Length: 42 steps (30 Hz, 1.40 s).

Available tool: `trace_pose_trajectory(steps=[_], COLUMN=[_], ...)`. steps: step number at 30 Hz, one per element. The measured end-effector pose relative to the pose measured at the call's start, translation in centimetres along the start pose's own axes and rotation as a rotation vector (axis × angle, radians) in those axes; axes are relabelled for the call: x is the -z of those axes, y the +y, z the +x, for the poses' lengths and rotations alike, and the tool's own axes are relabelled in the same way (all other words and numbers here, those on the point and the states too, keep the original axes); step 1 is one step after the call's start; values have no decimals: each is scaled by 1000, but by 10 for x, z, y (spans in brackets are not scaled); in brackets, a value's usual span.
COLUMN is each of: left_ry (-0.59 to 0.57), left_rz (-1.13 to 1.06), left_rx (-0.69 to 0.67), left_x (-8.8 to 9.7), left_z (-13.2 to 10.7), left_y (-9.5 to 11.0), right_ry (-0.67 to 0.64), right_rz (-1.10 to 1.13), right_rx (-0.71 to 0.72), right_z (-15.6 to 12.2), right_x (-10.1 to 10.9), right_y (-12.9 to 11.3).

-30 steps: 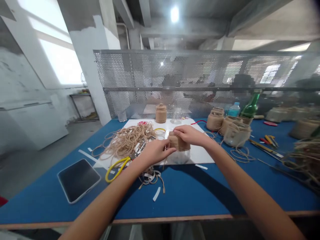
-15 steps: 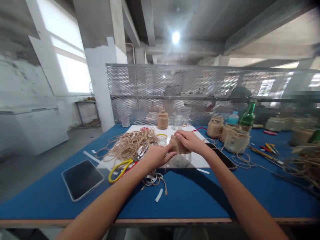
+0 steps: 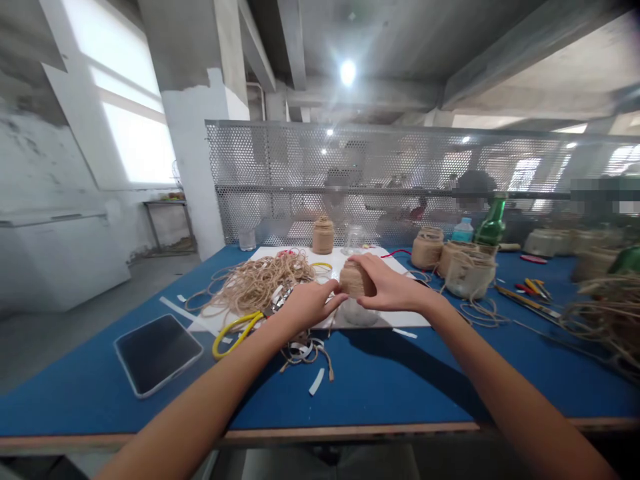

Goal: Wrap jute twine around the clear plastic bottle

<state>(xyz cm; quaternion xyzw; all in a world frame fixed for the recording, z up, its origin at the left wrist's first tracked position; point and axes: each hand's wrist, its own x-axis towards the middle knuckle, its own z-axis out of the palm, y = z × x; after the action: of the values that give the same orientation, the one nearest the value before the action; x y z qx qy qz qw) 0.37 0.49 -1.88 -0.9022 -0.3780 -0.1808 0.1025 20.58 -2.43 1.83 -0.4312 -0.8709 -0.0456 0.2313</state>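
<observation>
In front of me stands a glass jar (image 3: 356, 281), its upper part wound with brown twine and its clear bottom bare. My right hand (image 3: 395, 285) curls around the jar's right side, thumb in front and fingers over the back. At the jar's left edge, my left hand (image 3: 311, 305) grips with thumb and fingertips; whether a strand of twine lies between them I cannot tell. A loose heap of twine (image 3: 260, 283) lies beyond my left hand. Yellow-handled scissors (image 3: 235, 335) rest beside my left forearm, partly hidden by it.
A tablet (image 3: 159, 353) lies on the blue table (image 3: 380, 393) at left. A fully wrapped jar (image 3: 323, 237) stands at the back. To the right are several twine-wrapped jars (image 3: 427, 248), a green bottle (image 3: 493, 223) and hand tools (image 3: 527, 303). A perforated metal screen (image 3: 290, 160) closes the back.
My right hand has shifted from the jar's top to lower around its right side, with the thumb now in front. My left hand stays at the left edge. The view has shifted slightly.
</observation>
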Motion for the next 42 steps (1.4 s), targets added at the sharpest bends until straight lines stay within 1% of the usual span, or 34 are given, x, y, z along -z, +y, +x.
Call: trace_pose_trajectory(steps=[4,10,15,22,25,27,29,31,33,36,39,42], left_ry=[-27,-61,-8,41,48,56,70,81,83,85,99,94], left_rz=[-26,-79,-269,-386,-417,-431,-432,-419,-399,-377,-380,-392], left_rx=[16,66,94,106,99,95,97,100,105,115,118,84], left_x=[0,-5,-9,-16,-15,-13,-12,-11,-10,-9,-6,-4], left_z=[2,4,7,7,6,6,5,3,2,0,0,0], left_y=[0,2,1,3,4,5,7,10,11,12,11,8], right_ry=[14,41,52,50,32,73,151,196,208,237,262,237], right_rz=[54,91,87,115,161,177,153,117,108,156,228,274], right_rx=[7,-33,-64,-61,-146,-233,-277,-280,-267,-257,-258,-250], right_z=[-3,-7,-6,-6,-5,-5,-4,-3,-3,-3,-3,-2], right_x=[-1,-2,-3,1,3,3,2,1,0,1,1,1], right_y=[6,9,7,8,7,6,3,-1,-4,-3,2,6])
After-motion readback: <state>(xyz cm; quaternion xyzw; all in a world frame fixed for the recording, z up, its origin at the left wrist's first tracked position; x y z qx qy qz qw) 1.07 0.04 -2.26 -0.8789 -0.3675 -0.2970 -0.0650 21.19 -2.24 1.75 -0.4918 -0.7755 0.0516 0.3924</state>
